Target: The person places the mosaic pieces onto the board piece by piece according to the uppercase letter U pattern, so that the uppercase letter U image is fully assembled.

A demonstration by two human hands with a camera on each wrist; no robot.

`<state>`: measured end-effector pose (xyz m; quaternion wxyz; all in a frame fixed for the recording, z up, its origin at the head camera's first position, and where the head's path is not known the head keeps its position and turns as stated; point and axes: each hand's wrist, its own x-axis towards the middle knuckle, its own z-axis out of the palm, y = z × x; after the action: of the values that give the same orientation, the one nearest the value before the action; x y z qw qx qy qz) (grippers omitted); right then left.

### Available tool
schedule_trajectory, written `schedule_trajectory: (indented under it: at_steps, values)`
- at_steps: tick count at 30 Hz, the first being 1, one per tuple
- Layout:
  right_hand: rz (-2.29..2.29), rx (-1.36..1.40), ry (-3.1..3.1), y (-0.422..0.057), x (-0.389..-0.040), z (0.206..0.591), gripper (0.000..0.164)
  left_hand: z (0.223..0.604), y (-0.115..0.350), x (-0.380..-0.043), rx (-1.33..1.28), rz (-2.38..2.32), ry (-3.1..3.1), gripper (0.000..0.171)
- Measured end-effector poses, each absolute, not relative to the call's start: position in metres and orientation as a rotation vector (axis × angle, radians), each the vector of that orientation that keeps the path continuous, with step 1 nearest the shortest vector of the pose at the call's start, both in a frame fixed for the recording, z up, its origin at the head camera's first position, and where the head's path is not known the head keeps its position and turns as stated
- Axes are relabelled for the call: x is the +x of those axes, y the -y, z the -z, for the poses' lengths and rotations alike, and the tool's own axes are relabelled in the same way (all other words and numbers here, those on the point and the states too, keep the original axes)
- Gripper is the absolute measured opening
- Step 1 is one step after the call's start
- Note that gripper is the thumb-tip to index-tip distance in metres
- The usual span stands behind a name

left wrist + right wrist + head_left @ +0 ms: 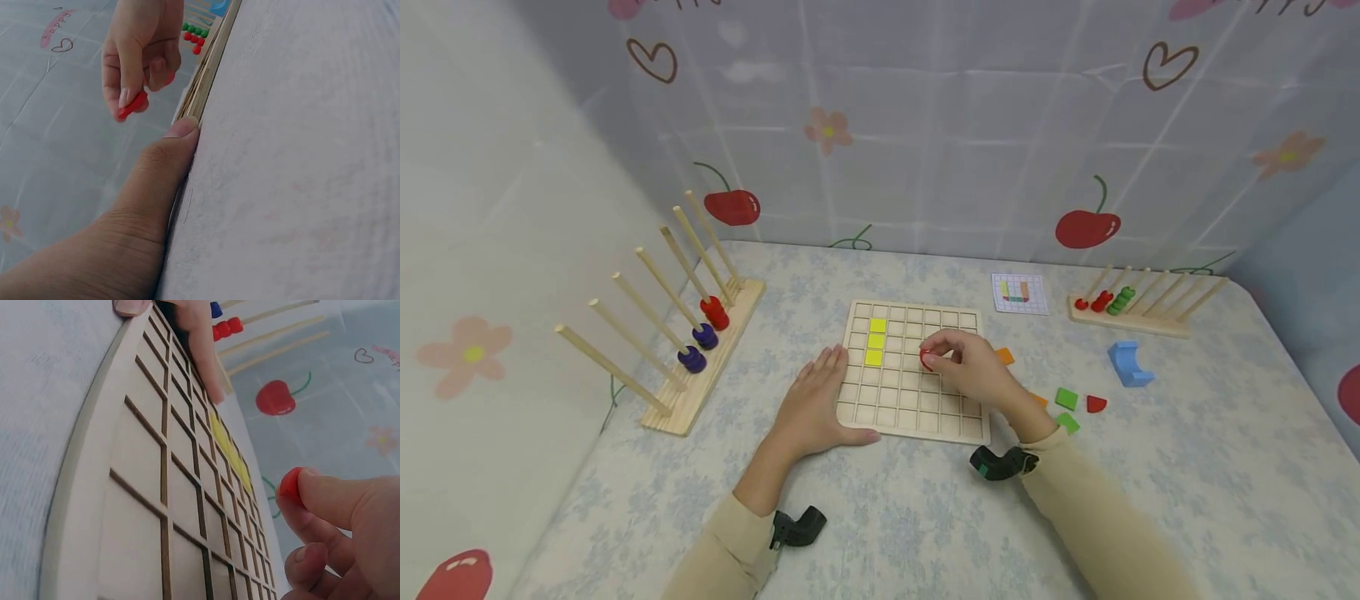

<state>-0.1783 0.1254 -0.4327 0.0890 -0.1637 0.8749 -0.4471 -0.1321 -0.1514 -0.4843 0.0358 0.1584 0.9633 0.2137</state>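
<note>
A person's right hand [972, 367] pinches a small red piece [290, 489] between thumb and index finger, the other fingers curled in. The piece is over the middle of a wooden grid board [904, 417], and the two wrist views show it raised off the surface. A second patch of red shows by the curled fingers in the left wrist view; whether it is another piece cannot be told.

The left hand [811, 414] grasps nothing. Its fingers lie extended along the board's left side, and its thumb touches the near edge.

Three yellow tiles [876, 341] sit in adjoining cells of one column toward the board's left side. Right of the board, on the patterned worktop [917, 517], lie two orange pieces [1004, 357], both partly hidden by the right hand and arm, two green tiles [1067, 398] and a red rounded piece [1096, 404]. Farther right is a light blue curved block [1126, 365].

Beyond the board's far right corner lies a card [1019, 294] printed with a coloured pattern on a grid. A small peg rack [1150, 323] behind the blue block carries red and green beads; a larger peg rack [730, 342] at the left carries red and dark blue ones.
</note>
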Motion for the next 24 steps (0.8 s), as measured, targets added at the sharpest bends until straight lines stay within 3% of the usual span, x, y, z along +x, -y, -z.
schedule_trajectory:
  at_steps: [12,24]
  values:
    - [1.296,-0.511,-2.527,-0.067,-0.188,0.444,0.011,0.482,0.151,-0.132,0.488,-0.621,-2.954,0.141]
    - [1.254,-0.535,-2.610,-0.046,-0.185,0.448,0.005,0.480,0.152,-0.131,0.508,-0.615,-2.968,0.140]
